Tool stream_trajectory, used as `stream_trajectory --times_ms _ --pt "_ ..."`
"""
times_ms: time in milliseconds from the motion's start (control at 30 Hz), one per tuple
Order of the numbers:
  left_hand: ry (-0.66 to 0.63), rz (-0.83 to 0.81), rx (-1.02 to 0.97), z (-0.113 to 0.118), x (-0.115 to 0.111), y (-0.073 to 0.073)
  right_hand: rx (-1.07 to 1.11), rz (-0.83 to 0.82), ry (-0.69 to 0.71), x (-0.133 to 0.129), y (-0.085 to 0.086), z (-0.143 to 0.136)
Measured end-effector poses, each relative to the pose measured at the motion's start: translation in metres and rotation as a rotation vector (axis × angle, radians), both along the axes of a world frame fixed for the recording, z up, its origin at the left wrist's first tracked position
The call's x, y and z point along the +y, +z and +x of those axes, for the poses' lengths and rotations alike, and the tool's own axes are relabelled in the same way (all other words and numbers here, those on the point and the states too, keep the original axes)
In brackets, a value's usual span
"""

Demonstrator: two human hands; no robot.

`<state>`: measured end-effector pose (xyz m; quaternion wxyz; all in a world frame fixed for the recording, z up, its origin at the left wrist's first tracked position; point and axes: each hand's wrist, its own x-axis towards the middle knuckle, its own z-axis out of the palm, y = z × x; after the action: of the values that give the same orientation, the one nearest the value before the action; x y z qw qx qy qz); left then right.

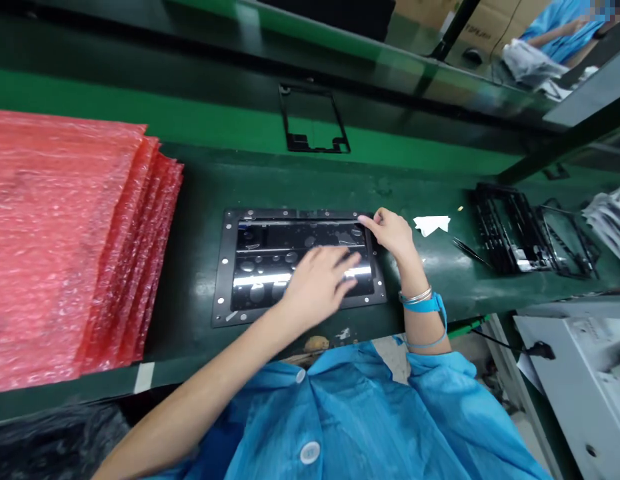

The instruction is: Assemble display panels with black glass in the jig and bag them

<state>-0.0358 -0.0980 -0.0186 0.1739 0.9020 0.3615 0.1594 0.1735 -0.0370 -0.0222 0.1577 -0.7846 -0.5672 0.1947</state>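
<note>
A glossy black panel [260, 235] lies flat inside a dark grey frame plate [223, 280] with round light dots along its border. Bubble-like marks and bright reflections show on the panel. Over its right half is my left hand [317, 283], fingers spread and nothing held; whether it touches the surface I cannot tell. My right hand [394, 235] rests at the plate's upper right corner, its thumb stretched towards the panel's corner and the other fingers curled apart from it. A blue strap [423, 305] is around the right wrist.
Red bubble-wrap bags [65, 240] are stacked at left. A thin black frame [315, 120] lies behind the plate. At right are white paper [431, 225], tweezers [471, 253] and a stack of black frames [513, 230]. Another person in blue [555, 27] is beyond the bench.
</note>
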Motion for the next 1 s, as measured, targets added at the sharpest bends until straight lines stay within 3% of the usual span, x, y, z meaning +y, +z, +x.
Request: stream_trajectory --times_ms 100,267,433,567,667,733,867,1000 --pt "0.263 0.038 -0.071 -0.006 0.028 0.005 0.094 0.034 -0.027 -0.004 -0.006 0.003" --pt "0.365 0.035 -0.056 -0.009 0.053 0.002 0.175 0.118 -0.079 -0.006 -0.008 -0.001" --pt "0.488 0.042 -0.236 -0.020 0.055 0.013 0.481 0.283 -0.041 -0.011 -0.008 -0.012" --pt "0.469 0.032 -0.389 -0.043 0.046 0.030 0.840 0.214 0.009 -0.016 -0.011 -0.020" --pt "0.616 0.058 -0.530 -0.067 0.041 0.031 0.962 0.239 -0.066 -0.018 -0.013 -0.027" --pt "0.757 -0.071 -0.689 -0.081 0.041 0.025 0.977 0.270 -0.105 -0.018 -0.012 -0.032" --pt "0.925 -0.533 -1.073 -0.092 0.048 0.010 0.982 0.288 -0.121 -0.019 -0.005 -0.036" --pt "1.003 -0.539 -1.271 -0.095 0.055 0.007 1.061 0.196 0.001 -0.024 0.007 -0.029"
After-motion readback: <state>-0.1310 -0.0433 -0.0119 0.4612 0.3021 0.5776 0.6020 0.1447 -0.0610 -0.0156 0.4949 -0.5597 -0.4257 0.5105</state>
